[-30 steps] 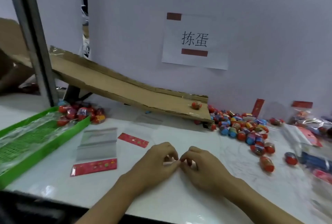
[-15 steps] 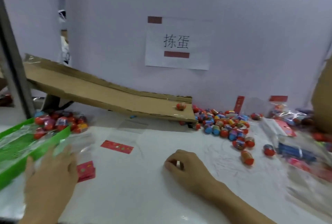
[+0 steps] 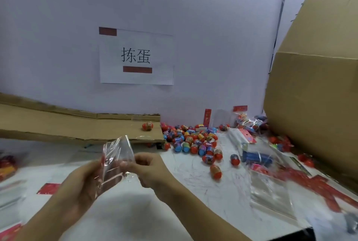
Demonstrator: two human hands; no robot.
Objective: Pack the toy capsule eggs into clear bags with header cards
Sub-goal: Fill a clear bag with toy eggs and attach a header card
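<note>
Two hands meet in front of me around one clear bag (image 3: 118, 155), lifted off the tabletop (image 3: 126, 211): my left hand (image 3: 85, 184) grips its lower part from underneath, fingers curled round the film, while my right hand (image 3: 153, 169) pinches the edge nearest it. I judge I am holding it this way to work the mouth apart, one side anchored and the other teased away, since nothing is inside it yet. Beyond my right hand lies the heap of capsule eggs (image 3: 193, 142), near enough to reach without letting the bag go; three strays (image 3: 216, 171) sit closer still, just off that hand's far side. One lone egg (image 3: 147, 126) rests near the lip of the cardboard ramp (image 3: 73, 124) above my hands, which I take to be the chute feeding the heap. Further out past my right hand are spare flat bags (image 3: 271, 192) and red header cards (image 3: 319, 184), blurred, with a filled bag (image 3: 246, 122) propped by the big cardboard box (image 3: 313, 105). To the outside of my left hand another red card (image 3: 48, 188) lies flat. Next I would need the mouth gaping wide before reaching for eggs; the film is slippery and may cling shut.
</note>
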